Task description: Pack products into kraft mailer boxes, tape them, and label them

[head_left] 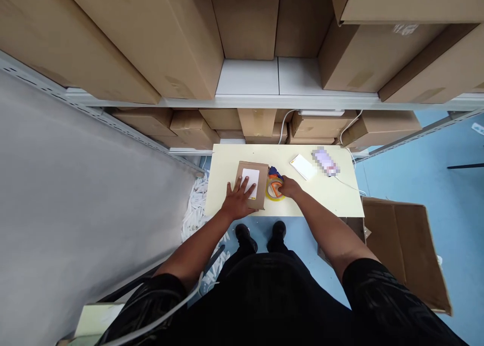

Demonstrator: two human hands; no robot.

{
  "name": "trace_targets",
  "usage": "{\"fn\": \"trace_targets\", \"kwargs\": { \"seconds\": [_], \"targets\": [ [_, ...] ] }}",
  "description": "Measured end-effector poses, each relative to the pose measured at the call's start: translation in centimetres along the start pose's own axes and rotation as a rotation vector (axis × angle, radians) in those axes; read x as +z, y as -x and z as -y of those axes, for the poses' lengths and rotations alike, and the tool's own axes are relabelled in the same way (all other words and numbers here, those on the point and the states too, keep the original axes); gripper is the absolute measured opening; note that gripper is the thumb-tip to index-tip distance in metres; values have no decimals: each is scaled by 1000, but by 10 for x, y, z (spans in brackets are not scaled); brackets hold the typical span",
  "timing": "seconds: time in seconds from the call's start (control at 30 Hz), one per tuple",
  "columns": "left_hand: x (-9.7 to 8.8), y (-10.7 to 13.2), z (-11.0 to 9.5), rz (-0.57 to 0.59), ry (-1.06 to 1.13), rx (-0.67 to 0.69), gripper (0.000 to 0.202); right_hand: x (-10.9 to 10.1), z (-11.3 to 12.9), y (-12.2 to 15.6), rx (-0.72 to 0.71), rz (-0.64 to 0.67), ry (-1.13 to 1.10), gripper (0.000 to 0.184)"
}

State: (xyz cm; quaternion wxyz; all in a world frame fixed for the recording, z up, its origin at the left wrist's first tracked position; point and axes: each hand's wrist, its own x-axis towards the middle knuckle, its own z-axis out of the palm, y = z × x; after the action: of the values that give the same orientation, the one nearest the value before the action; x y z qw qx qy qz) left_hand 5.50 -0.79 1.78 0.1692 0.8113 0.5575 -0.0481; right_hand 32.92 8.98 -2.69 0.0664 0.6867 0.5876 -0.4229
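On the pale yellow table [227,157] lies a flat cardboard box [252,165] with a white label [250,174] on top. My left hand [237,200] rests flat on the box and label, fingers spread. Just right of the box, my right hand [290,187] is closed around a tape dispenser [276,187] with blue and orange parts and a yellow-edged tape roll. The fingers' far side is hidden from above. The dispenser stands close to the box's right edge; whether they touch I cannot tell.
A stack of white labels [302,167] and a blurred phone [325,162] with a cable lie on the table's right. Shelves with cardboard boxes [257,121] rise behind. An open carton [404,250] stands at the right; paper strips [195,205] litter the floor at left.
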Motion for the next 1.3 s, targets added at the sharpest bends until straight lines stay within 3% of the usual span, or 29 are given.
{"fn": "trace_targets", "kwargs": {
  "seconds": [0.1, 0.27, 0.4, 0.5, 0.6, 0.7, 0.77, 0.87, 1.07, 1.13, 1.2, 1.3],
  "targets": [
    [8, -6, -6, -39, 11, -53, 108, 19, -12, 30, 4, -7, -10, 54],
    [17, -17, -22, -111, 47, -139, 107, 78, -42, 105, 25, 27, -72, 58],
    [23, -27, -36, -126, 131, -217, 113, 110, -39, 122, 39, 48, -204, 52],
    [22, -21, -35, -52, 166, -151, 120, 97, -29, 100, 112, -3, -273, 46],
    [13, -14, -15, 27, 96, -18, 110, 60, -20, 65, 78, -35, -159, 46],
    [0, -18, 13, -7, -10, 120, 94, 24, -7, 36, 20, 0, -25, 54],
    [-3, -26, 26, -73, -49, 141, 94, 12, 1, 27, 9, 10, 22, 58],
    [0, -35, 33, -131, -61, 111, 96, 12, -2, 35, -2, 14, 72, 61],
    [6, -35, 30, -127, -26, 112, 95, 22, -69, 107, -66, 164, 288, 59],
    [6, -34, 29, -132, -25, 108, 95, 18, -78, 125, -92, 184, 376, 56],
    [6, -34, 29, -139, -26, 106, 96, 15, -66, 129, -145, 192, 499, 57],
    [6, -34, 29, -138, -21, 104, 98, 21, -20, 112, -268, 220, 680, 62]
  ]
}}
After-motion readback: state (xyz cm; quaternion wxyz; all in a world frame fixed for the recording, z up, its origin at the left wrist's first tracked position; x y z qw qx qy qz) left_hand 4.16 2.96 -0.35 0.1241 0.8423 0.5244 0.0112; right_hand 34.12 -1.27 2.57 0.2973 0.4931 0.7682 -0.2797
